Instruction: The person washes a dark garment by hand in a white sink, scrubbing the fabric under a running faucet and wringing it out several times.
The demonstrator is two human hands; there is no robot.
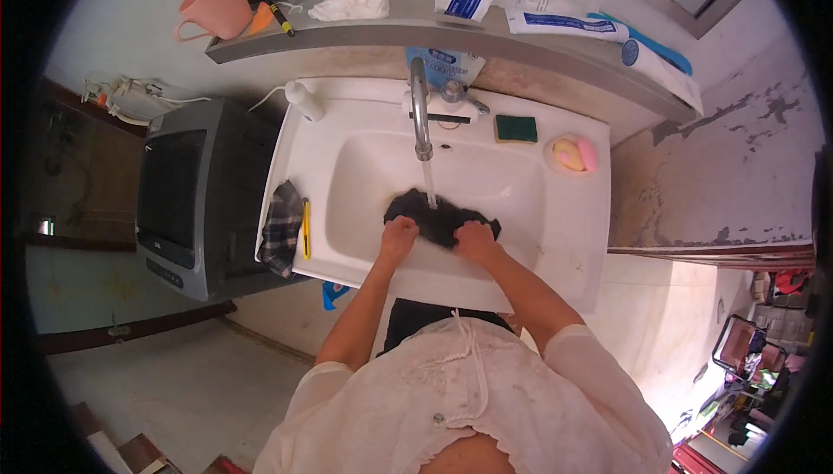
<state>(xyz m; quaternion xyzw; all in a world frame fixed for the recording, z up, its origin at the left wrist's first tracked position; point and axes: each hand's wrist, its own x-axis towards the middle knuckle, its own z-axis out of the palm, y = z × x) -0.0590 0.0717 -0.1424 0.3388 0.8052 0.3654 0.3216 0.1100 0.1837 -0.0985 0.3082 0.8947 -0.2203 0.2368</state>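
Observation:
A dark, wet-looking cloth (441,221) is stretched between my two hands in the white sink (351,192). My left hand (400,238) is closed on its left part, and my right hand (475,241) grips it near the right end. Water runs from the curved metal faucet (421,110) straight onto the middle of the cloth. What kind of cloth it is I cannot make out.
On the sink's left edge lie a plaid cloth (282,229) and a yellow cutter (306,229); a white bottle (304,101) stands behind. A green sponge (516,129) and a soap dish (570,155) sit back right. Above is a shelf (347,33); left, a grey washing machine (213,205).

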